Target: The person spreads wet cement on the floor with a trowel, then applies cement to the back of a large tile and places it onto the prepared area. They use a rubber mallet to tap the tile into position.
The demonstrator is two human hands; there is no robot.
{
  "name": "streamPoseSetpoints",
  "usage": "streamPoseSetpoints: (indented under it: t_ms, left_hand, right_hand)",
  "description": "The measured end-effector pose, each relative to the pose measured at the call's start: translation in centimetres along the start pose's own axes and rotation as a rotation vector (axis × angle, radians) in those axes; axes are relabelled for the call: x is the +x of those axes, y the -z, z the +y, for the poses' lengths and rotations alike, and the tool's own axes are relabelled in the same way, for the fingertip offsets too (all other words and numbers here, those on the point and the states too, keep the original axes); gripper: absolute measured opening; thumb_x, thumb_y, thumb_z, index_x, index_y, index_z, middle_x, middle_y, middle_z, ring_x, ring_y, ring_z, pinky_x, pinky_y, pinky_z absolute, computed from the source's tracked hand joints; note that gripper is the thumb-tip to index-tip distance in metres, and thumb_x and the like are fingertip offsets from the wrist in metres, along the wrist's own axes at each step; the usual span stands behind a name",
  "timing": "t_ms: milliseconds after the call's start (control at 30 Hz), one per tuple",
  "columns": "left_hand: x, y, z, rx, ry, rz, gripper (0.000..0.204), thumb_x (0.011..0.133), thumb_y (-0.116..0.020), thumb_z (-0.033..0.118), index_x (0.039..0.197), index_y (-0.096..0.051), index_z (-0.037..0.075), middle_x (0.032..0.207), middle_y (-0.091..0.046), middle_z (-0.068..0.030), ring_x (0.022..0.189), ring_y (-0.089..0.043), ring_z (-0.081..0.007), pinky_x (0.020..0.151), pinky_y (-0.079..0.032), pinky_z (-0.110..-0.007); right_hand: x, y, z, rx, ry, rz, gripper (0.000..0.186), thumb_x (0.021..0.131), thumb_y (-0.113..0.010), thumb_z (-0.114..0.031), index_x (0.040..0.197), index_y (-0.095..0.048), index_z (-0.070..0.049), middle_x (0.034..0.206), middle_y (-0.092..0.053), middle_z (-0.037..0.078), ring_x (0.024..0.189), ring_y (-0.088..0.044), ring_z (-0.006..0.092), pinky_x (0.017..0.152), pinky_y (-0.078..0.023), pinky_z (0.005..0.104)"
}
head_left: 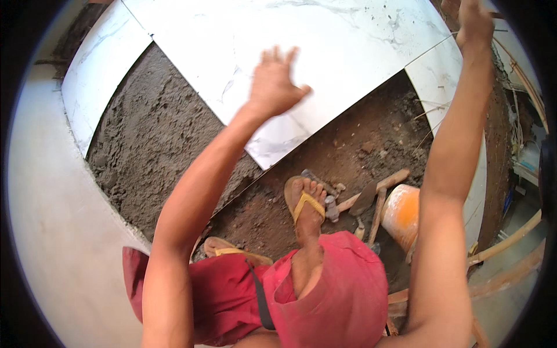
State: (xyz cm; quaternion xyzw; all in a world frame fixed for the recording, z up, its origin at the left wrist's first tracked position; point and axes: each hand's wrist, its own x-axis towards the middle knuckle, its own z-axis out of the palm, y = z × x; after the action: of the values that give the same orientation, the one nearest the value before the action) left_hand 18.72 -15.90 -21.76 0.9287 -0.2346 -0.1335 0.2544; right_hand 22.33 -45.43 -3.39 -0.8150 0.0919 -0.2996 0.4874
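My left hand (275, 84) is spread open, palm down, over a large white marbled floor tile (325, 64). Whether it rests on the tile or hovers just above cannot be told. My right arm stretches to the far right, and my right hand (476, 26) is at the upper edge, beside the outer border of the tiles. Its fingers are partly cut off and blurred, so any hold is unclear. Left of the large tile lies a bed of rough wet grey mortar (156, 116). Another white tile (104, 75) borders that mortar on the far left.
Bare brown soil (354, 133) lies around my sandalled foot (306, 200). Close by are a hammer (331, 209), a trowel (364, 200) and an orange-and-white bucket (401, 214). Wooden poles and sticks (505, 238) clutter the right side. A pale smooth surface (43, 191) runs along the left.
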Motion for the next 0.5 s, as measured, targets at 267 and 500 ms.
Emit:
streamPoseSetpoints:
  t_ms: [267,500]
  left_hand:
    - [-1.1,-8.2,1.5,0.235,-0.383,-0.06,0.094,0.069,-0.075,0.052,0.147,-0.03,0.025,0.153,-0.021,-0.0158,0.142,-0.015,-0.0397,0.109,-0.012,-0.068]
    - [0.1,-8.3,2.5,0.317,-0.365,-0.126,0.09,0.067,-0.074,0.05,0.145,-0.035,0.027,0.152,-0.024,-0.0145,0.141,-0.017,-0.039,0.104,-0.012,-0.075]
  right_hand:
    - [-33.1,1.3,7.3,-0.208,-0.774,-0.196,0.022,0.085,-0.062,-0.016,0.102,-0.065,-0.002,0.078,-0.064,0.002,0.066,-0.057,0.0087,0.063,-0.047,0.0254]
    - [-48.5,5.5,3.2,-0.732,-0.835,-0.167,0.029,0.079,-0.064,-0.01,0.107,-0.061,-0.004,0.099,-0.062,0.013,0.096,-0.06,0.0265,0.086,-0.047,0.0376]
